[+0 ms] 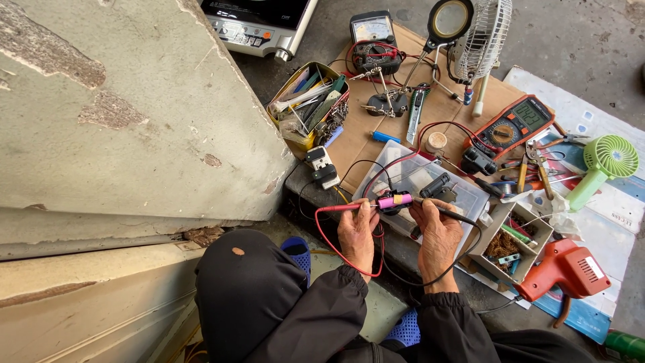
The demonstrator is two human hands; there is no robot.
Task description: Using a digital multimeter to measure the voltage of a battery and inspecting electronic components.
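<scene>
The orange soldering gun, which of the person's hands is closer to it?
Right. The right hand lies just left of the orange soldering gun; the left hand is farther left, beyond the right hand.

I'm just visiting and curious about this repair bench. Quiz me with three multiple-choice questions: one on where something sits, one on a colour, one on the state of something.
1. Where is the orange digital multimeter?
A. On the brown cardboard beyond the clear plastic box
B. On the person's lap
C. Inside the yellow tool tray

2. What colour is the probe in the left hand?
A. Green
B. Red
C. White

3. What state is the small pink cylindrical cell in?
A. Lying alone on the floor
B. Sealed inside a closed box
C. Held up between both hands, a probe at each end

Answers:
1. A: the meter lies on the cardboard, past the clear plastic box.
2. B: the red probe and its red lead run from that hand.
3. C: the right hand brings the black probe to the other end.
</scene>
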